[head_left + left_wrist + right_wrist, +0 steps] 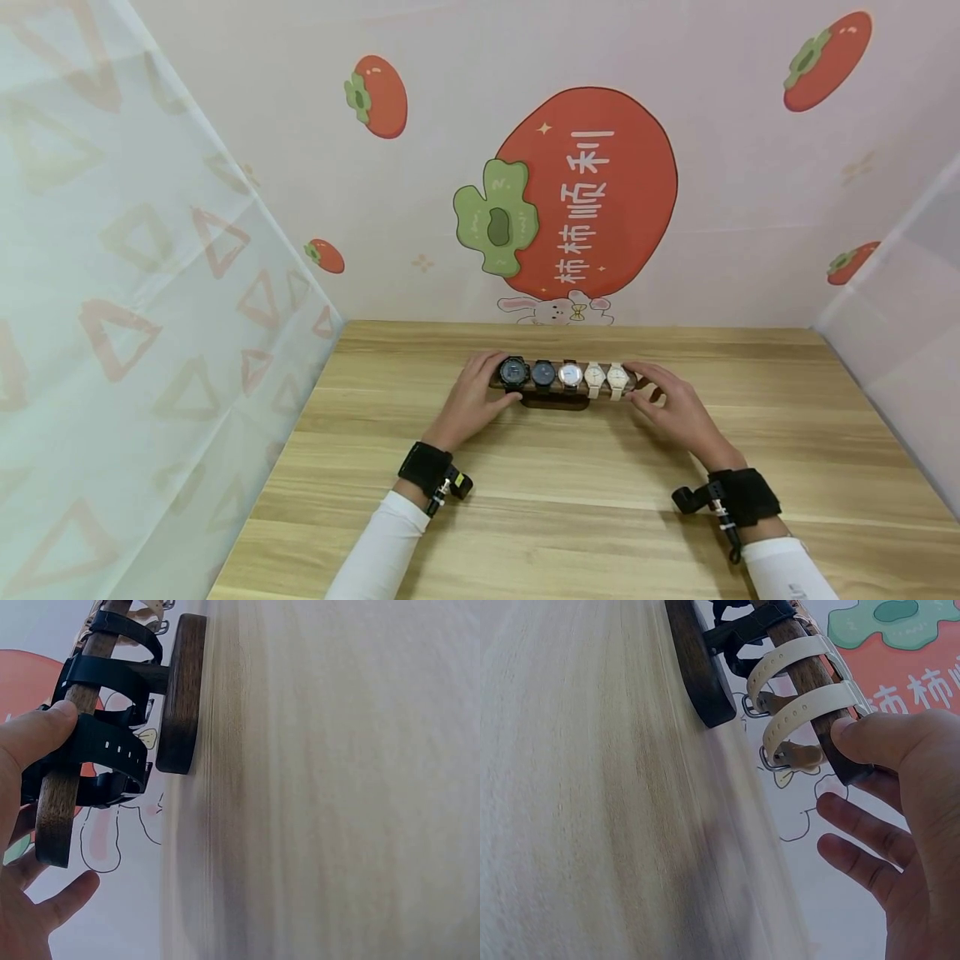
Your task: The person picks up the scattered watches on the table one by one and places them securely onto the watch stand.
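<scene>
A dark wooden watch stand stands toward the back of the table, its bar carrying several watches side by side. A bulky black watch is at the left end, then a dark blue-faced watch and a white-faced watch on a dark strap. Two cream watches fill the right end, with pale buckled straps hanging below the bar. My left hand grips the bar's left end, thumb at the black strap. The bar's right end is pinched by my right hand, its lower fingers spread below.
The light wood table runs back to a white wall hanging printed with red persimmons. Patterned white sheets close off the left and right sides. Black straps with small cameras sit on both wrists.
</scene>
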Demonstrator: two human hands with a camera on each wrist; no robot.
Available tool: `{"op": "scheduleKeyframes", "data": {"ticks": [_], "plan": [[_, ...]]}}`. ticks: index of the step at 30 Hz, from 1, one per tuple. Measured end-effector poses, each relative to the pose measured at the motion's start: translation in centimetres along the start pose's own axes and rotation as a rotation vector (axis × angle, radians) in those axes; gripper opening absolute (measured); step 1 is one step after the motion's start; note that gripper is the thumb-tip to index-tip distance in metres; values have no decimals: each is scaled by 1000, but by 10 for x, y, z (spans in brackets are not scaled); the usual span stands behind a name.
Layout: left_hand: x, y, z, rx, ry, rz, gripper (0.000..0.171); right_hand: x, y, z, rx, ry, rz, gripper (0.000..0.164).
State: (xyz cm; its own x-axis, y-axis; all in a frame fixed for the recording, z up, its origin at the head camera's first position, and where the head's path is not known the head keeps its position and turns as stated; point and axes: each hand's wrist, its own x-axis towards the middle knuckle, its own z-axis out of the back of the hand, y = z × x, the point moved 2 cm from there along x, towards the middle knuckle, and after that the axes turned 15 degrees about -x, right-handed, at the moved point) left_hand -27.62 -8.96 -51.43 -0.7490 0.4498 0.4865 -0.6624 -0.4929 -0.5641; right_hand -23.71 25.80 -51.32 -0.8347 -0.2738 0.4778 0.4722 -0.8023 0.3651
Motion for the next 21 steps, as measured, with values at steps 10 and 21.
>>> {"op": "scheduleKeyframes", "data": {"ticks": [10, 21], "plan": [[-3, -1, 5, 26, 33, 28, 84, 2, 1, 1, -53, 26, 16, 51], [-16, -3, 47, 106, 70, 36, 87, -3, 1, 26, -167, 10, 50, 61]]}}
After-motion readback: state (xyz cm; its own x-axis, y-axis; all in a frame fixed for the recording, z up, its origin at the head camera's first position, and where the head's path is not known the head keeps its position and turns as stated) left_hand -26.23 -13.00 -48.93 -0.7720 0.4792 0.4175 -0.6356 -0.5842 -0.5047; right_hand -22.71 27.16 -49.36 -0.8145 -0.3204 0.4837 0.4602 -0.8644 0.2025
